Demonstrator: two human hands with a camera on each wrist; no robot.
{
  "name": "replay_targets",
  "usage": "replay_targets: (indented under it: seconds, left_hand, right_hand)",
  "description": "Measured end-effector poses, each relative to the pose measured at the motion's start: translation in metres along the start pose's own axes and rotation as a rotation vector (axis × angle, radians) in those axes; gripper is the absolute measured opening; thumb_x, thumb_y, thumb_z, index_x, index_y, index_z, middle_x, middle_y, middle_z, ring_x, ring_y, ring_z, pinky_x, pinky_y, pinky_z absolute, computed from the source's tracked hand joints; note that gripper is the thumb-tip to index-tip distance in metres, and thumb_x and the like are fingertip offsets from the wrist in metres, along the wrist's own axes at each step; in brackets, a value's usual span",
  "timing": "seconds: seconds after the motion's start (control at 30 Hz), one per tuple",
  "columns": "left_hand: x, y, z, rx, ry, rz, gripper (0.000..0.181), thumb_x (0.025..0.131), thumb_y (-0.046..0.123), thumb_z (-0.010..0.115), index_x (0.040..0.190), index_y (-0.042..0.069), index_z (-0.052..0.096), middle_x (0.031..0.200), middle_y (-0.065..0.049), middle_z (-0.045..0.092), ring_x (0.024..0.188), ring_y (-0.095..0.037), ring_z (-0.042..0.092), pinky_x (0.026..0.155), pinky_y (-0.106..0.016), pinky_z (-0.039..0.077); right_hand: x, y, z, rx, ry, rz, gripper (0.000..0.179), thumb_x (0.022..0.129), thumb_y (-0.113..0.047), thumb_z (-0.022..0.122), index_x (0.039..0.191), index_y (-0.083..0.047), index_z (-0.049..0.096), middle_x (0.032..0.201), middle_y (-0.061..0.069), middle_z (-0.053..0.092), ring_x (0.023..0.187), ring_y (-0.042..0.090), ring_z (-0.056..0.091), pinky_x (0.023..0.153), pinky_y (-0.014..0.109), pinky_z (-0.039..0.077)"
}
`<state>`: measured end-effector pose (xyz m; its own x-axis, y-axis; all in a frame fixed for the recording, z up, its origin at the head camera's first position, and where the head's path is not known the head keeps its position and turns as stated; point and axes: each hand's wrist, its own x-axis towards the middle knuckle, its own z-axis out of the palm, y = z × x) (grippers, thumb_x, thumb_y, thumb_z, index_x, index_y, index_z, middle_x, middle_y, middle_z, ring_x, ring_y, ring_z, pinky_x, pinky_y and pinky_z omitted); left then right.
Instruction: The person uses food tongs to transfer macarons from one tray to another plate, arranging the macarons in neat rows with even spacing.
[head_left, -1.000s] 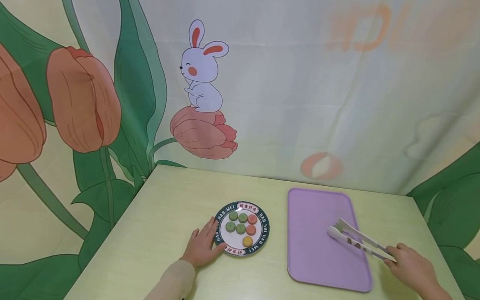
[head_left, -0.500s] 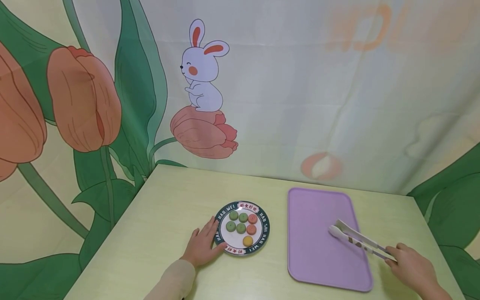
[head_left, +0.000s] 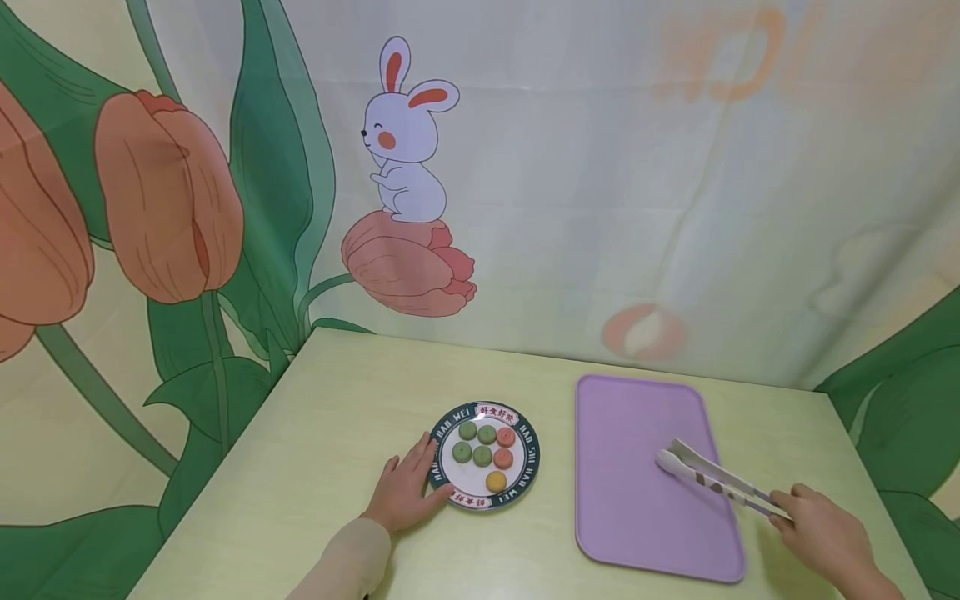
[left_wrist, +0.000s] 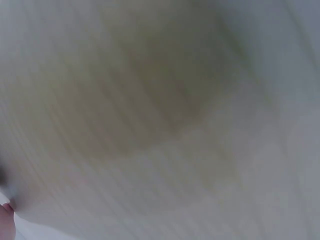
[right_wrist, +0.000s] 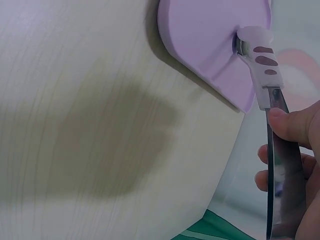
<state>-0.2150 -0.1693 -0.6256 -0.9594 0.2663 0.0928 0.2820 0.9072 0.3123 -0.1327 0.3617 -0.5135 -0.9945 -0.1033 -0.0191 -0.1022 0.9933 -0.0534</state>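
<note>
My left hand [head_left: 405, 492] lies at the left side of a round plate [head_left: 531, 467] with a dark lettered rim. Its fingers are fairly straight, and fingertips and thumb touch the rim. On the plate are several green macaron-like rounds [head_left: 482, 456], two pink ones [head_left: 503, 458] and a yellow one [head_left: 496, 482]. My right hand [head_left: 825, 533] grips metal tongs [head_left: 712, 483] with white, brown-spotted tips. Those tips are over a purple tray [head_left: 630, 508]. In the right wrist view, a small greenish thing [right_wrist: 243, 47] shows between the tips, mostly hidden.
The pale table [head_left: 360, 375] carries both plate and tray, with a gap of bare tabletop between them. Behind its far edge hangs a curtain [head_left: 540, 208] printed with tulips and a rabbit. The left wrist view shows mainly blurred tabletop [left_wrist: 150, 190].
The tong tips have shifted very slightly right, and the green between them no longer shows clearly in the head view. My left hand and the plate stay where they were.
</note>
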Motion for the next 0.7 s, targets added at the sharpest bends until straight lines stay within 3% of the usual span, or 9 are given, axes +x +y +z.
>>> replay_targets:
  seconds: [0.7]
  left_hand:
    - [-0.001,0.000,0.000,0.006,0.015,0.010,0.080,0.081,0.063,0.041,0.141,0.013,0.024,0.148,-0.003,0.018,0.132,-0.021,0.027,0.105,-0.051,0.021]
  right_hand:
    - [0.000,-0.014,-0.011,0.011,0.140,-0.074,0.020,0.071,-0.013,0.069,0.091,-0.009,0.064,0.065,-0.003,0.043,0.053,0.010,0.033,0.042,0.024,0.027]
